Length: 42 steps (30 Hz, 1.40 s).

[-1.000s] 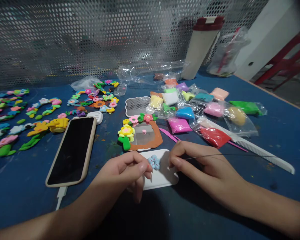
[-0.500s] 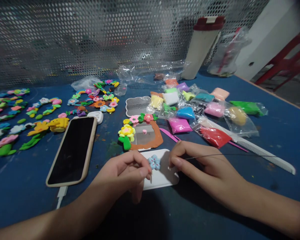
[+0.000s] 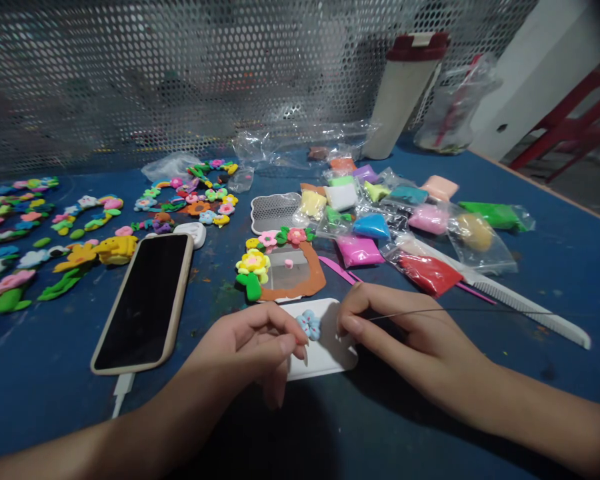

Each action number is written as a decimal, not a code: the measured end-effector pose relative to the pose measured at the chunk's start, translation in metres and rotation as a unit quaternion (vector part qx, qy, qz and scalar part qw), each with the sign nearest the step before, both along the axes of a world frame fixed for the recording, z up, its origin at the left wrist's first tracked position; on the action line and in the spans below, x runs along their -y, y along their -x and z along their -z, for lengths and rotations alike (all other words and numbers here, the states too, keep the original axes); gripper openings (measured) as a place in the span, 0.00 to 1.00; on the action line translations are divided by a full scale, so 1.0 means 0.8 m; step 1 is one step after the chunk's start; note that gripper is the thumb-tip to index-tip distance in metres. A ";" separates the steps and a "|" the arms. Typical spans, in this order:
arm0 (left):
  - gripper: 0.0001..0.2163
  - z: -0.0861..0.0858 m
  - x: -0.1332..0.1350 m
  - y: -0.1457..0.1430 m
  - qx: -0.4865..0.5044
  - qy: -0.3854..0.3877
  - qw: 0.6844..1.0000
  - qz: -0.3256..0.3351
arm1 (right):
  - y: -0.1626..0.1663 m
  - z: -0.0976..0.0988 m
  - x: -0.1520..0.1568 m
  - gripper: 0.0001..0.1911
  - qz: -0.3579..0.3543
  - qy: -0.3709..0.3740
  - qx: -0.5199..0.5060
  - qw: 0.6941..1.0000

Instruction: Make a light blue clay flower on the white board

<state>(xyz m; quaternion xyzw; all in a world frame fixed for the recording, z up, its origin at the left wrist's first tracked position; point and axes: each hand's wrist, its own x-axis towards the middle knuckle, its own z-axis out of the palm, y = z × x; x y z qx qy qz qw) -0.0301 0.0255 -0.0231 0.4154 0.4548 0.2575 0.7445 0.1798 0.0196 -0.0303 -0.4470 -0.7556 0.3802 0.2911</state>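
A light-blue clay flower with small dark pink marks lies on a white rounded plate. My left hand is at the plate's left side, thumb and forefinger pinched together by the flower; whatever is between the tips is too small to make out. Over the plate's right edge, my right hand pinches a thin dark wire that runs off to the right. Just behind the plate sits a mirror frame of brown clay, decorated with clay flowers, with a pink bit on its glass.
A phone on a charging cable lies left, beside many clay-flower pieces. Behind and right are several bags of coloured clay, a white comb, a pink plastic knife and a tall tumbler.
My left fingertips have shifted slightly right, closer to the front of the blue flower. My right hand and the wire have hardly moved.
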 end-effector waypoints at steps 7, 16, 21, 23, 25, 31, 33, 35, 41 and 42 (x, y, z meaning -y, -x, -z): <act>0.06 0.001 0.000 0.000 -0.004 0.001 1.000 0.011 | -0.001 -0.003 0.002 0.10 -0.006 -0.001 0.007 1.000; 0.10 -0.004 0.002 -0.002 -0.053 0.003 0.999 0.010 | -0.001 -0.002 0.000 0.10 0.004 -0.007 -0.010 1.000; 0.11 -0.001 -0.002 -0.003 -0.054 0.008 0.999 0.003 | -0.005 -0.006 0.007 0.08 -0.039 -0.080 -0.084 0.992; 0.10 0.000 -0.003 -0.003 -0.048 0.008 0.999 0.002 | -0.004 -0.007 0.009 0.10 -0.042 -0.088 -0.112 0.989; 0.09 -0.001 -0.003 -0.003 -0.046 0.009 0.999 0.003 | -0.001 -0.008 0.010 0.10 -0.044 -0.084 -0.131 0.987; 0.08 0.000 -0.004 -0.002 -0.060 0.010 0.998 0.006 | 0.003 -0.006 0.010 0.12 -0.100 -0.070 -0.133 0.984; 0.08 0.001 -0.005 -0.002 -0.055 0.012 0.998 0.004 | 0.003 -0.006 0.010 0.13 -0.109 -0.068 -0.123 0.984; 0.08 0.000 -0.005 -0.003 -0.054 0.012 0.998 -0.002 | 0.002 -0.005 0.010 0.13 -0.110 -0.068 -0.111 0.985; 0.08 -0.004 -0.003 -0.005 -0.059 0.009 0.998 -0.011 | 0.004 -0.004 0.008 0.11 -0.110 -0.077 -0.123 0.983; 0.07 -0.004 -0.003 -0.005 -0.061 0.008 0.998 -0.010 | 0.005 -0.004 0.008 0.11 -0.109 -0.075 -0.123 0.984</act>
